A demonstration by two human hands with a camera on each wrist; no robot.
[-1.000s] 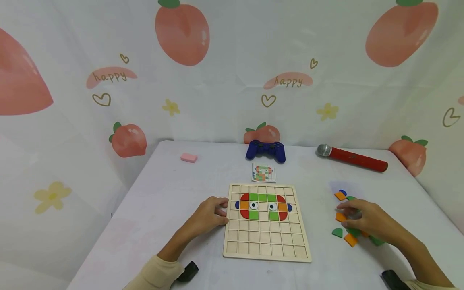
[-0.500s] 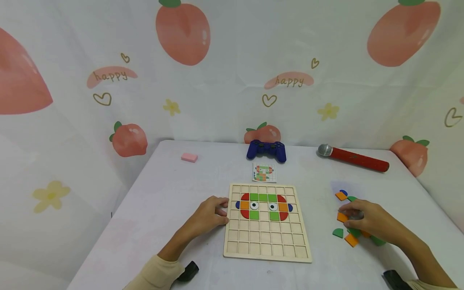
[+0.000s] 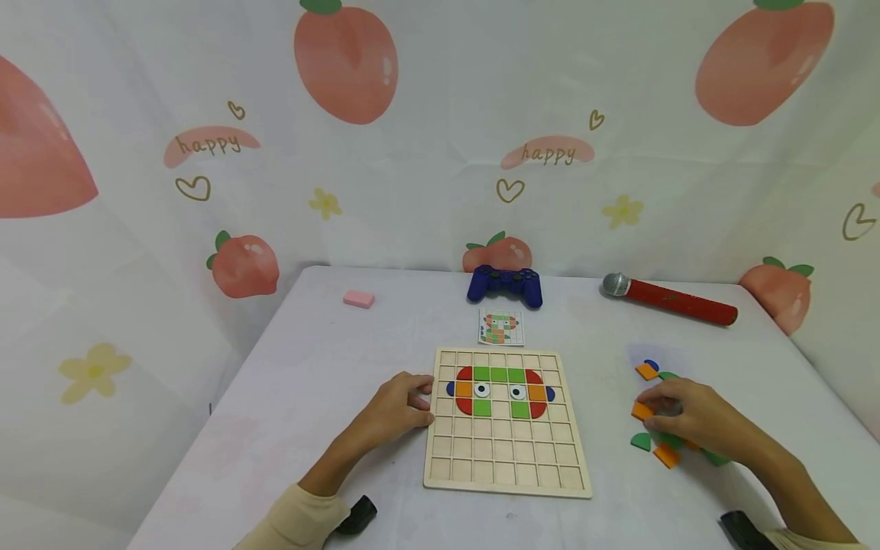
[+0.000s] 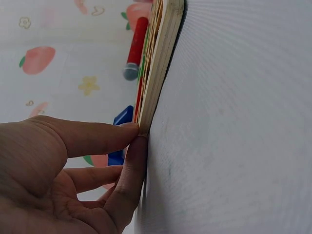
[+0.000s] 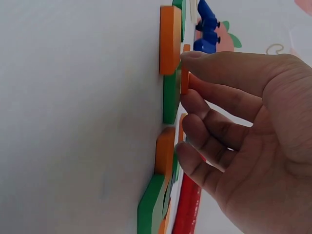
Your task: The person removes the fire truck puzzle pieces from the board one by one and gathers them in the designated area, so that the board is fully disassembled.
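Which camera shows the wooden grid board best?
The head view: nearly all of the wooden grid board and its colored pieces show from above. The left wrist view shows mainly its edge; the right wrist view, at most a sliver.

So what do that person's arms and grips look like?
The left sleeve is cream, and so is the bit of right sleeve that shows. One black piece shows beside the left, another black piece beside the right. The left grip and right grip wear no gloves.
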